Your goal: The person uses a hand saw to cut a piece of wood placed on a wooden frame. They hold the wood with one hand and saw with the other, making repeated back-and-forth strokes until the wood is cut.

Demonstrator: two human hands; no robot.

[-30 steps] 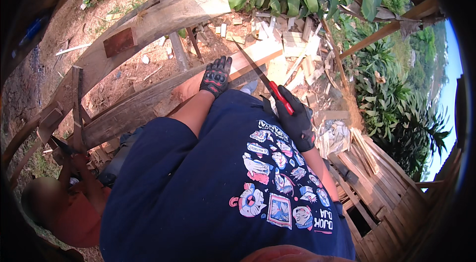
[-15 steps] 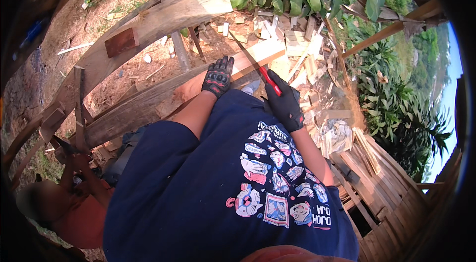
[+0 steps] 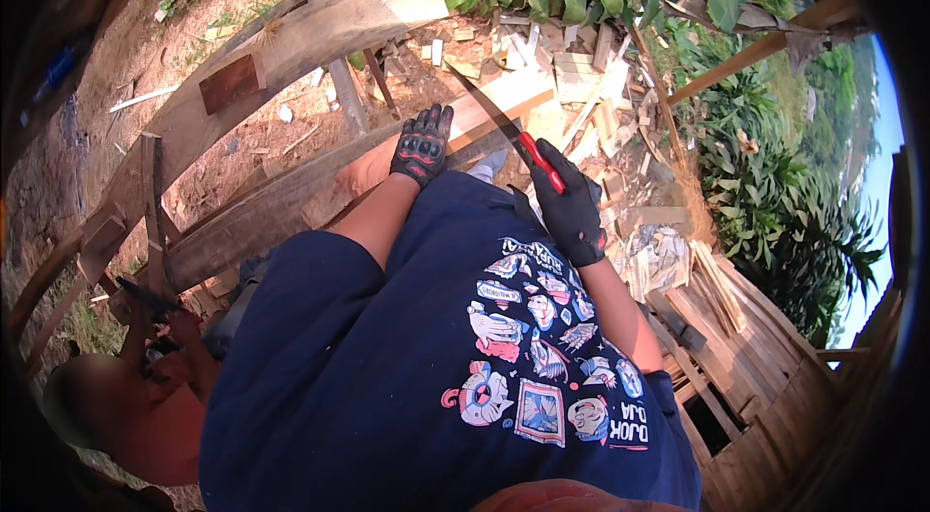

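2 gloved hands are on the job, seen from above past a navy printed shirt. The right hand [image 3: 572,212] is wrapped tight around the red handle of a handsaw [image 3: 499,120], and the dark blade runs up and away from the fist and crosses the pale end of the plank [image 3: 484,110]. That plank lies at a slant across a rough timber frame [image 3: 291,37], with the far end sticking out over a heap of light offcuts [image 3: 572,76]. The left hand [image 3: 420,146] is pressed down on the plank just beside the blade, fingers spread and curled over the top edge, so it's bracing rather than gripping anything loose.

What worries me: that bracing hand sits really near the teeth. If the blade jumps out of its cut on a push stroke, it looks like it'd skate straight toward those knuckles, glove or no glove. The plank also seems to be held by hand pressure alone, I can't see any clamp, so it could twist or pinch the blade. And the overhanging end will probably tear off before the cut is through. Another person [image 3: 126,396] crouches at lower left, well apart from the saw.
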